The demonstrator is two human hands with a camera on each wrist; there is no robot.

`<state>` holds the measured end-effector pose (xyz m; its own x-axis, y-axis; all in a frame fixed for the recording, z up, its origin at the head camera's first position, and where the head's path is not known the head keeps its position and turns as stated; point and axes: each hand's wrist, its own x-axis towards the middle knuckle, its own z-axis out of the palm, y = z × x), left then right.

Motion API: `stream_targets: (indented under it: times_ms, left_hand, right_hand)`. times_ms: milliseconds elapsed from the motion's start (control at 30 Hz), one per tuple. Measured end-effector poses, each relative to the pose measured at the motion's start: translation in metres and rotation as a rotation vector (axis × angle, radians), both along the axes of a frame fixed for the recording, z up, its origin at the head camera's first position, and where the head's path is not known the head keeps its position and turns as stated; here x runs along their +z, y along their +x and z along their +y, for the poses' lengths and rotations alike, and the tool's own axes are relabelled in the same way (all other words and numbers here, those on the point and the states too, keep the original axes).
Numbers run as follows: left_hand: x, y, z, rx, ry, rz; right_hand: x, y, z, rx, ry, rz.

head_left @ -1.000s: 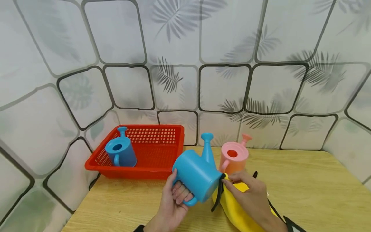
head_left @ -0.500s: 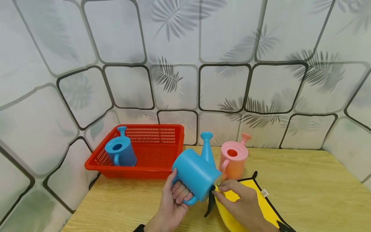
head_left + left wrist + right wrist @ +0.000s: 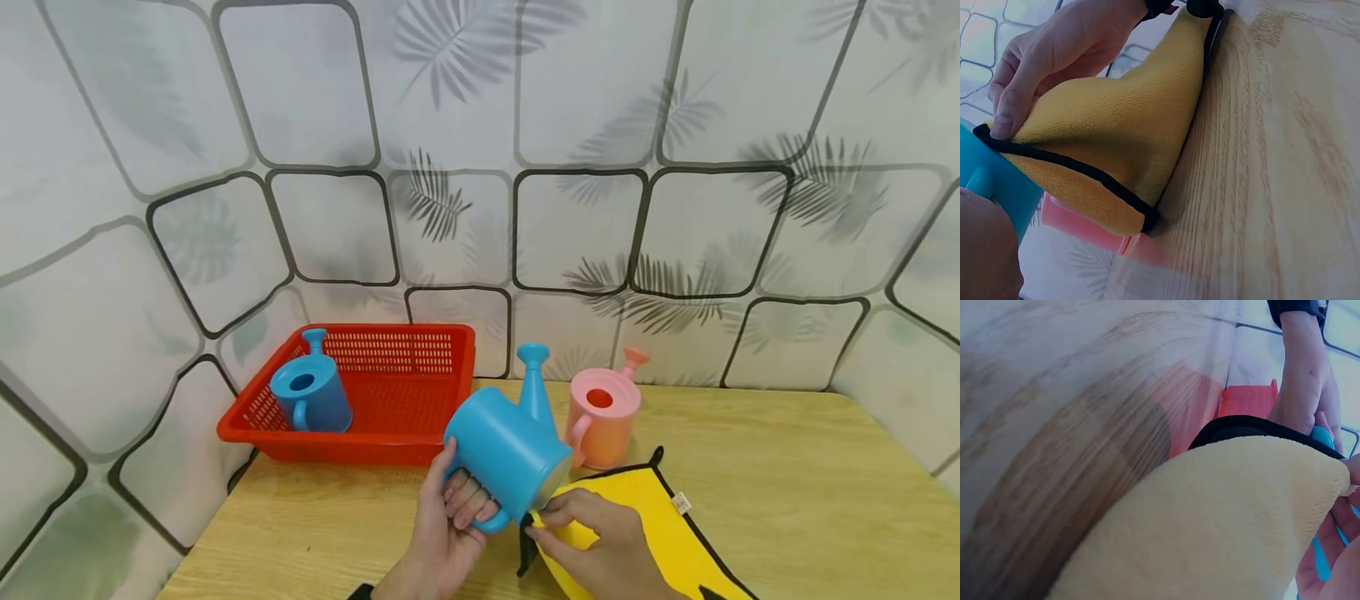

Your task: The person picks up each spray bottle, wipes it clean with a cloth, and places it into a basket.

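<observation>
In the head view my left hand grips the handle of a blue watering can, tilted so its base faces right and its spout points up. My right hand pinches a corner of a yellow cloth with black edging, right at the lower edge of the can's base. The left wrist view shows the cloth hanging in folds from the right hand down to the wooden table. In the right wrist view the cloth hides most of the can.
A red plastic basket stands at the left, holding another blue watering can. Upright behind the cloth is a pink watering can. The wooden table reaches back to a patterned wall covering.
My right hand has moved down and left along the can's base, drawing the cloth with it. More of the cloth shows spread out at the right. The left hand and can have stayed put.
</observation>
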<state>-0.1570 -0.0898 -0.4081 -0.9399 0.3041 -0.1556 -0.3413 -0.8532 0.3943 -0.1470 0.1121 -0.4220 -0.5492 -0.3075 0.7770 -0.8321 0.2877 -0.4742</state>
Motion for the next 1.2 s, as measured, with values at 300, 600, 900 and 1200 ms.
stream_targets:
  times_ms: [300,600,900,1200]
  left_hand:
    - [-0.0001,0.0008,0.0001,0.002,0.002,-0.008]
    - [-0.0006,0.0005,0.0001,-0.004,0.006,-0.001]
    - [-0.0015,0.0008,-0.0004,-0.006,0.006,-0.012]
    - [-0.0008,0.0009,-0.0025,-0.012,0.018,-0.002]
  right_hand:
    - [-0.0008,0.0029,-0.0016,-0.014,0.023,0.008]
    - [-0.001,0.0015,-0.0016,-0.038,0.043,0.025]
    - [-0.0029,-0.0005,0.0018,-0.059,0.048,-0.046]
    - [0.0027,-0.0065,0.0072,-0.173,0.076,-0.06]
